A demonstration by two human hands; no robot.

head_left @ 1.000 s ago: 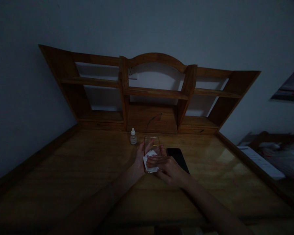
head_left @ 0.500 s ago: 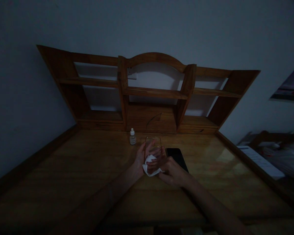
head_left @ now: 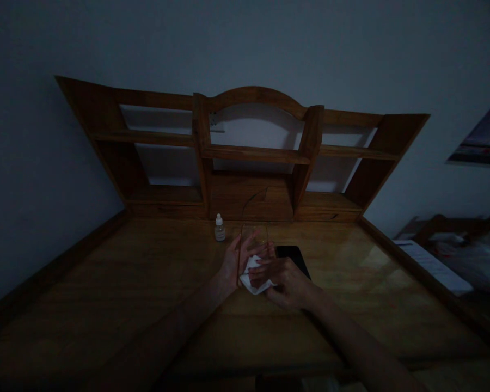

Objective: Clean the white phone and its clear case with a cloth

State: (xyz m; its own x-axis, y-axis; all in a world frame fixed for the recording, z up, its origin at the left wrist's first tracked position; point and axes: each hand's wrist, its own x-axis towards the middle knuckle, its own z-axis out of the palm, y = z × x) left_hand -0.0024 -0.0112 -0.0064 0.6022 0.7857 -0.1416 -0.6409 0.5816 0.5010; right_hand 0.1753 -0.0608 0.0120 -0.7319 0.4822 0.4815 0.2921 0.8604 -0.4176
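A clear phone case (head_left: 253,231) rests in my left hand (head_left: 231,263), whose fingers show through it from behind and curl round its far edge. My right hand (head_left: 283,279) has a white tissue (head_left: 253,286) under its fingers and presses it on the lower part of the case. Just right of the case, a black phone (head_left: 294,258) lies on the desk, partly hidden by my right hand. Beyond my left hand stands a small clear dropper bottle (head_left: 219,231) with a white cap, upright.
The wooden desk (head_left: 147,277) has a raised shelf unit (head_left: 251,155) along its back edge, against the wall. Past the desk's right rim are a chair (head_left: 459,224) and a white sheet (head_left: 430,265). The light is dim.
The tissue and my right fingers have shifted slightly on the case. The whole view has moved a little; the bottle and phone stay in place on the desk.
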